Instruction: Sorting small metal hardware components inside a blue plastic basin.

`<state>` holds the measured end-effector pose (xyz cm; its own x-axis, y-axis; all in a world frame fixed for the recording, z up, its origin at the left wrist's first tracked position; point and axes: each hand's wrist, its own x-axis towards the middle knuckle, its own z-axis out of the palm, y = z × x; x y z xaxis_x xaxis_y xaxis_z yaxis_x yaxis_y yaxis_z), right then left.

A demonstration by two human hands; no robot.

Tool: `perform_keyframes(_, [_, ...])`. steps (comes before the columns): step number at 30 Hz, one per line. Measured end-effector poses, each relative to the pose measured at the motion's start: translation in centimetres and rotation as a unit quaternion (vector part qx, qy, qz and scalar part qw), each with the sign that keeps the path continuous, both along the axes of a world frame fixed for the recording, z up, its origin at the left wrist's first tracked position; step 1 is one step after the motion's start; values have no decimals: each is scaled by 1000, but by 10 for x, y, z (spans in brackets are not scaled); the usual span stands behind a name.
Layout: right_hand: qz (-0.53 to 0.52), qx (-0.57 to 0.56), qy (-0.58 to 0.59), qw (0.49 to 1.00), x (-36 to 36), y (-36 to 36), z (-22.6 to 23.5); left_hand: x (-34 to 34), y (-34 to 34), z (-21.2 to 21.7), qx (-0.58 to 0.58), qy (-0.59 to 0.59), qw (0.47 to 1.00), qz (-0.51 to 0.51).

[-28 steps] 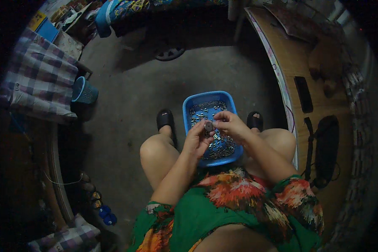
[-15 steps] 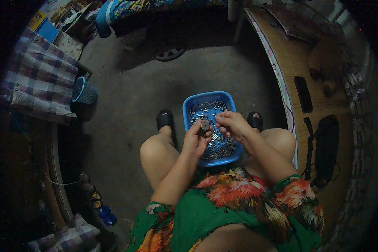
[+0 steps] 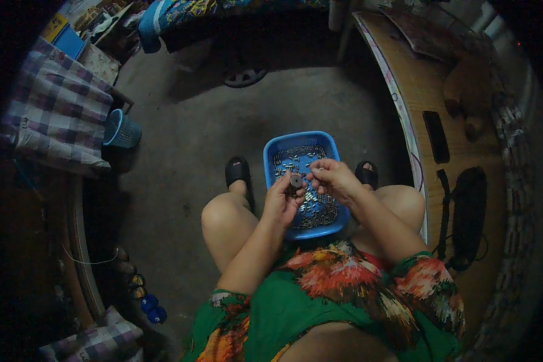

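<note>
Between my knees stands a blue plastic basket [image 3: 330,231] strewn with many small shiny metal cylinders [image 3: 311,196]. Over its middle, my left hand [image 3: 282,198] is closed around a short dark metal cylinder [image 3: 296,180] with a round end facing up and a small hole at its centre. Just right of it, my right hand [image 3: 333,180] is closed, thumb and forefinger pinched together. What sits in that pinch, if anything, is too small to make out. The two hands are close to each other above the basket.
On the right runs a wooden bench or board [image 3: 416,78] bearing a black phone-like slab [image 3: 435,136] and a black bag with a strap [image 3: 468,217]. A light-blue waste basket [image 3: 123,130] stands at left beside a checked cloth [image 3: 63,108]. A wheel-shaped base [image 3: 245,78] lies ahead.
The left hand and its metal cylinder have shifted very slightly to the right. The right hand's lower fingers have moved a little closer to the cylinder; its pinch stays in place.
</note>
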<state>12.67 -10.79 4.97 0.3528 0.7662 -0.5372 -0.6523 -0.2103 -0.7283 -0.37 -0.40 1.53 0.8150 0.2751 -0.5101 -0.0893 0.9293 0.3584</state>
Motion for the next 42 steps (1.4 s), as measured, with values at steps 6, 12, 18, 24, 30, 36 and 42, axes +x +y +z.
perform_keyframes(6, [17,-11,-60,998,0,-1,-5,2,-2,3,-4,-24,1000,-17])
perform_keyframes(12, [44,-43,-174,983,-11,3,4,3,-4,4,14,-22,999,-25])
perform_keyframes(18, [38,-23,-179,983,-14,4,-1,3,-5,4,12,10,1000,-23])
perform_keyframes(24, [41,23,-212,976,-16,4,-5,2,-5,8,17,12,999,-31])
perform_keyframes(30, [88,-10,-253,963,-14,3,5,2,-4,11,19,3,998,-58])
perform_keyframes(36, [76,59,-171,981,-11,0,5,0,-6,10,20,-15,997,-71])
perform_keyframes(42, [99,67,-268,956,-12,1,5,-3,-4,14,48,9,995,-86])
